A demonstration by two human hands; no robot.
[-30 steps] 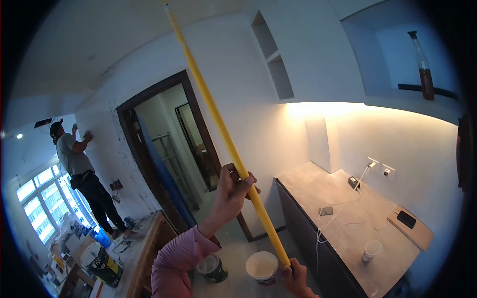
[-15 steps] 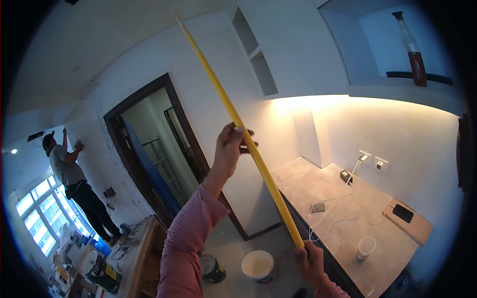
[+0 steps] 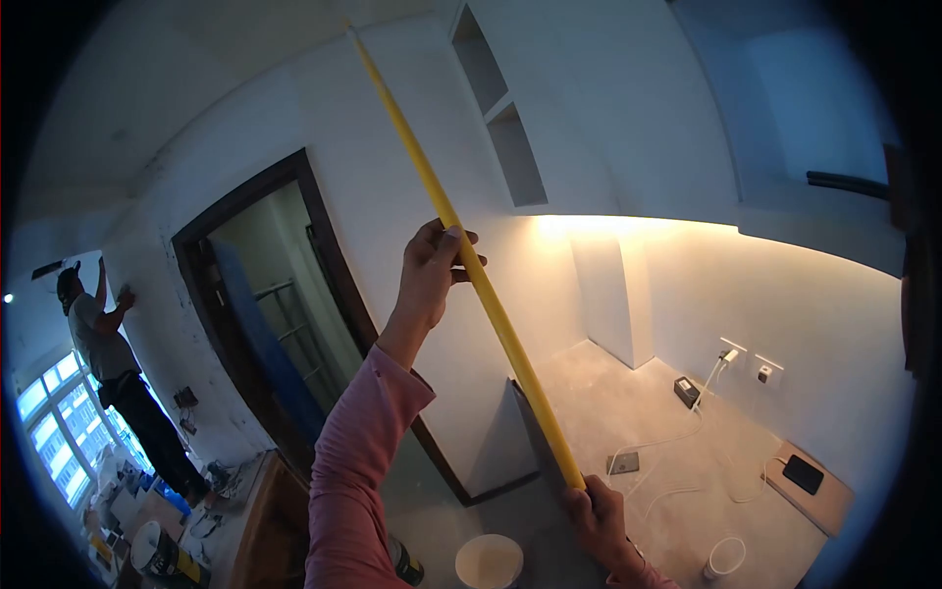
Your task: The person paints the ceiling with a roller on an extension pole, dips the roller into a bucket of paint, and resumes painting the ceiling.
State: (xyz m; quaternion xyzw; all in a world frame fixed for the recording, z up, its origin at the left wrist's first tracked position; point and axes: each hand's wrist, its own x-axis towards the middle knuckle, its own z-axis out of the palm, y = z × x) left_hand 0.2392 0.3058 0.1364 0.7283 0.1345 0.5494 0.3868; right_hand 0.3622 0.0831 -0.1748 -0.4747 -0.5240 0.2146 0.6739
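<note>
A long yellow pole [image 3: 503, 329] slants from the lower middle up to the ceiling at the upper left. My left hand [image 3: 432, 273] is wrapped round its middle, the arm raised in a pink sleeve. Around the pole's lower end, my right hand [image 3: 599, 522] is closed, beside the edge of the pale counter [image 3: 677, 491]. The pole's far tip is near the ceiling, and what is on it is too small to make out.
Another person [image 3: 108, 353] stands on a raised surface at the left, hands on the wall. A dark-framed doorway [image 3: 319, 187] is behind my left arm. Below are a white bucket [image 3: 489, 562] and a dark can [image 3: 404, 562]. The counter holds a phone [image 3: 803, 474], a cup [image 3: 726, 558] and cables.
The view has shifted, and the bottle on the shelf is out of sight. Both my hands still grip the pole, and its lower end appears slightly further left.
</note>
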